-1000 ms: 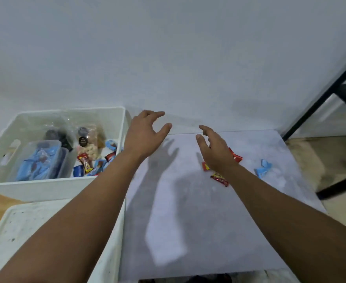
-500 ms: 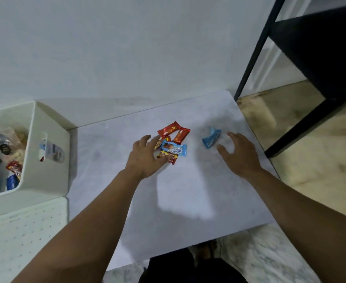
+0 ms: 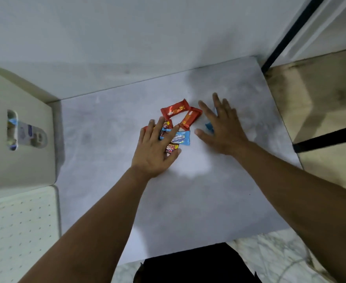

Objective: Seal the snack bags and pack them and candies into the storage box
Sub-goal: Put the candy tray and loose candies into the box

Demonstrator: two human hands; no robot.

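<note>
Fingers of the left hand lie straight and slightly spread, flat on a cluster of small foil-wrapped candies in the middle of the pale grey tabletop; they press on a light blue wrapper with white print and a dark red one, with the thumb at the near edge of the heap. Fingers of the right hand are likewise straight and apart, palm down, resting over a small crumpled blue wrapper that peeks out by the thumb side. Neither hand is curled round anything yet.

Between the two hands lie two red-orange bars: a glossy red bar whose long axis runs left to right, tipped slightly up at the right, and an orange-red bar lying diagonally, its far end pointing toward the right index finger. Both sit just beyond the left fingertips and just left of the right hand, so either hand could reach them, the right being a little nearer the diagonal one.

My reading is that the hands are about to sweep inward and gather the heap. The white plastic storage box stands well apart at the table's left edge, so the left hand has the shorter carry; a white perforated lid lies in front of the box
</note>
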